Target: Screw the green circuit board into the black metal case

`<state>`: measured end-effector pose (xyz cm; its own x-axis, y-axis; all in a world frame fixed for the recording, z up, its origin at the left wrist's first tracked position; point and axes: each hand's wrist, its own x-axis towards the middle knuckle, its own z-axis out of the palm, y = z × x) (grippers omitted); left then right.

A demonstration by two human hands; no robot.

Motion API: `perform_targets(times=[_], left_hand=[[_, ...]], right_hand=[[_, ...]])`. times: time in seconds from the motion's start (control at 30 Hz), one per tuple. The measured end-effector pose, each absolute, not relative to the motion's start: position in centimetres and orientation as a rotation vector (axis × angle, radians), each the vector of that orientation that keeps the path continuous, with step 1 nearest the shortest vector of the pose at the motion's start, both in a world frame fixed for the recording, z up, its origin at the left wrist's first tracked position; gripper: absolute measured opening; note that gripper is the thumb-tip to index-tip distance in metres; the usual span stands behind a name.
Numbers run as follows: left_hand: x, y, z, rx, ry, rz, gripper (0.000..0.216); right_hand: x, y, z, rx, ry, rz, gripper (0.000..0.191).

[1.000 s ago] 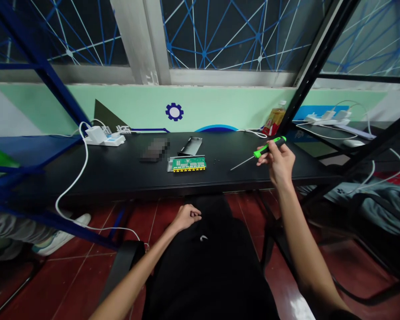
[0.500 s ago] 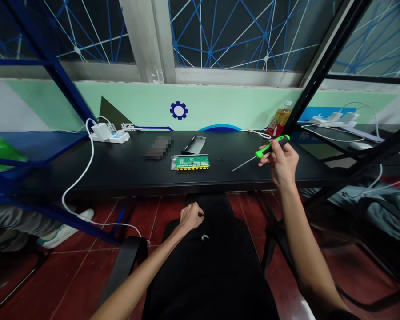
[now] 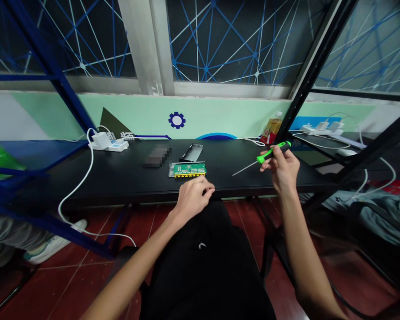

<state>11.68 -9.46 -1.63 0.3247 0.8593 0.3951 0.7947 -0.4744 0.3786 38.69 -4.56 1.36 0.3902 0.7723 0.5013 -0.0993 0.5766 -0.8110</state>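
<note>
My right hand (image 3: 284, 169) grips a screwdriver (image 3: 274, 153) by its green and black handle, above the right part of the desk. Its thin metal shaft slopes down to the left. My left hand (image 3: 194, 195) is at the desk's front edge with its fingers curled and thumb and forefinger close together; whatever they may hold is too small to see. Just beyond it lies a green circuit board (image 3: 190, 170) with a row of yellow-marked ports, seated on a metal plate. Behind the board rests a dark metal cover (image 3: 192, 153). Tiny dark bits, perhaps screws (image 3: 216, 168), lie to the board's right.
On the black desk (image 3: 120, 175), a blurred-out flat object (image 3: 157, 156) lies left of the board. A white power strip (image 3: 110, 143) with a cable (image 3: 74, 189) is at the left. A drink bottle (image 3: 272, 129) stands at the back right, near the black frame post.
My left hand has risen from my lap to the desk's front edge, near the board. My right hand still holds the screwdriver in about the same place. The view has shifted slightly.
</note>
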Motion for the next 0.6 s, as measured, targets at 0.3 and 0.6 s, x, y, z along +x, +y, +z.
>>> perform_targets(times=[0.3, 0.6], left_hand=[[13.8, -2.0, -1.2, 2.539, 1.626, 0.818, 0.024], [4.2, -3.7, -3.0, 2.608, 1.731, 1.138, 0.029]], right_hand=[[39.5, -5.1, 1.9, -0.735, -0.987, 0.629, 0.035], [34.7, -2.5, 2.6, -0.744, -1.067, 0.623, 0.035]])
